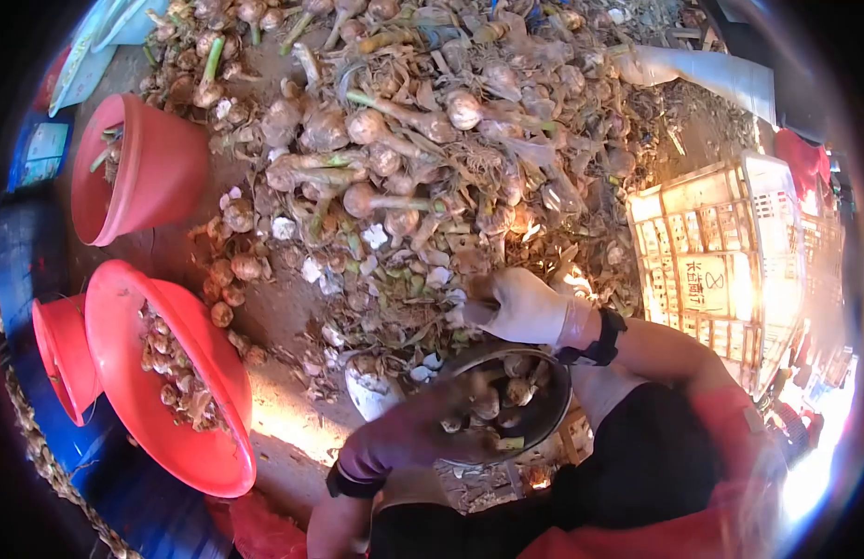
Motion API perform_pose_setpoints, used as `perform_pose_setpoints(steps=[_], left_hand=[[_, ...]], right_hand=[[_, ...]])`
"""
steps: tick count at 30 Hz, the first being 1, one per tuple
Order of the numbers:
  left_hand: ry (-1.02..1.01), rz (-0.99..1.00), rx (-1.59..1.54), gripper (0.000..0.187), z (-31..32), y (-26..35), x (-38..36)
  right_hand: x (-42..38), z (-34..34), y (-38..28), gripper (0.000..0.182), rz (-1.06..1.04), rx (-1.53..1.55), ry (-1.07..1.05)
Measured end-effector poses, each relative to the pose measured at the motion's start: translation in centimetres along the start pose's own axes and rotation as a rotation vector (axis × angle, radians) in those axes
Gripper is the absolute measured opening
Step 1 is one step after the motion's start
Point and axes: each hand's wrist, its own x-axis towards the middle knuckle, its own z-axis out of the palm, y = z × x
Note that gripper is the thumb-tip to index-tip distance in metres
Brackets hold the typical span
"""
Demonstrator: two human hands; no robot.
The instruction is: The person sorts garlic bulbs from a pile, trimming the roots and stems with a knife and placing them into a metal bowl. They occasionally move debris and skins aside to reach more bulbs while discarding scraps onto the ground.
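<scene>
Head view: the right hand [523,307], pale-gloved with curled fingers, is above a dark round basin [566,410] holding brown-white garlic bulbs [486,402]; whether it grips anything I cannot tell. The purple-gloved left hand [404,436] blurs at the basin's left, its grip unclear. On the right, a cream plastic slatted crate [648,207] bears Chinese characters, apparently starting "长白", and an "8"-like mark.
</scene>
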Motion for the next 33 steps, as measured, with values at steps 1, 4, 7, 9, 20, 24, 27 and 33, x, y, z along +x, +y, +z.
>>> perform_pose_setpoints(steps=[1, 4, 7, 9, 20, 24, 27, 33], left_hand=[[0.311, -0.038, 0.306, 0.046, -1.4, 0.3, 0.9], [0.918, -0.084, 1.099, 0.050, -7.8, 2.0, 3.4], [1.164, -0.156, 1.502, 0.059, -15.3, 1.9, 4.5], [1.255, -0.381, 1.322, 0.062, -18.7, 1.0, 5.2], [0.791, 0.218, -0.614, 0.071, -9.8, -3.3, -0.8], [0.670, 0.200, -0.889, 0.064, -4.9, -3.1, -1.1], [0.752, 0.147, -0.848, 0.057, -3.6, -3.8, -0.8], [0.878, 0.177, -0.593, 0.043, -2.0, -0.7, -1.4]], right_hand=[[0.7, -0.8, -0.4, 0.021, 0.015, 0.143, 0.047], [1.3, -0.6, 0.6, 0.025, -0.075, 0.303, 0.203], [0.8, -1.4, 0.1, 0.025, -0.028, 0.372, 0.187], [1.0, -0.9, 1.0, 0.025, -0.044, 0.374, 0.190], [0.4, -1.5, 0.4, 0.022, -0.024, 0.299, 0.069], [0.4, 0.4, 0.2, 0.022, -0.151, 0.220, 0.094], [0.5, 0.1, -1.6, 0.023, -0.193, 0.078, 0.048], [2.4, 0.8, -0.1, 0.027, -0.021, -0.118, 0.011]])
